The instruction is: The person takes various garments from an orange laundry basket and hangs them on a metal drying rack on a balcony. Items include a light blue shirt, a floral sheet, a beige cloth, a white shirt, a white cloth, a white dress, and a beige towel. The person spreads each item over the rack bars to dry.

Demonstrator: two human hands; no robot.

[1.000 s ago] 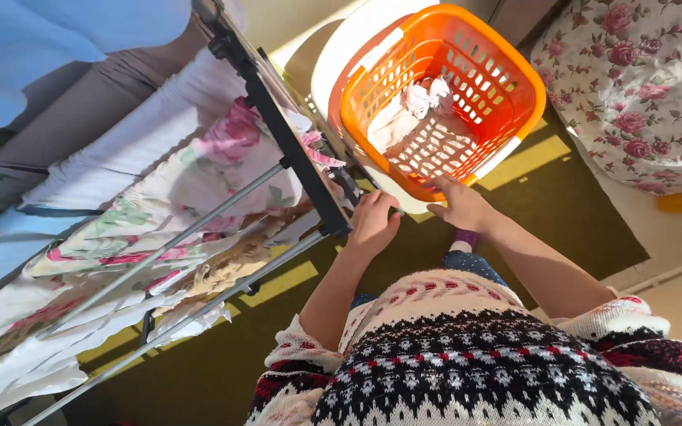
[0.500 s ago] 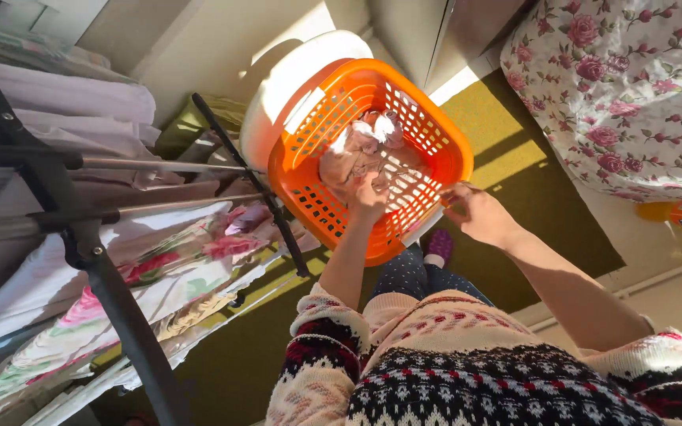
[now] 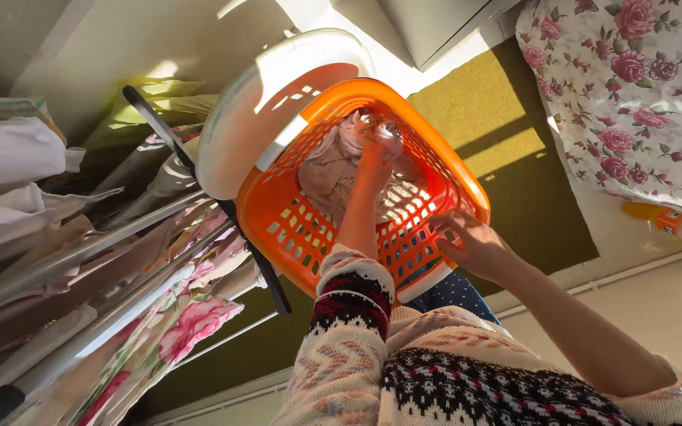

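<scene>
To my left I saw a drying rack [image 3: 104,244] draped with pale sheets and a rose-print cloth [image 3: 191,327]. A floral bedspread [image 3: 633,102] filled the upper right, an orange bottle [image 3: 665,221] lay just below it, and olive-green carpet [image 3: 507,158] covered the floor between.

An orange-yellow labelled bottle [image 3: 667,222] lies at the right edge.

Laundry basket [image 3: 294,229] at centre, resting on a round stool [image 3: 238,134]; crumpled garments [image 3: 329,170] lie inside it. Left hand [image 3: 374,162] is in the basket on the garments; right hand [image 3: 475,244] is at its near rim. Drying rack [image 3: 80,260] with hung laundry stands left; floral bedspread [image 3: 633,87] lies right.
</scene>
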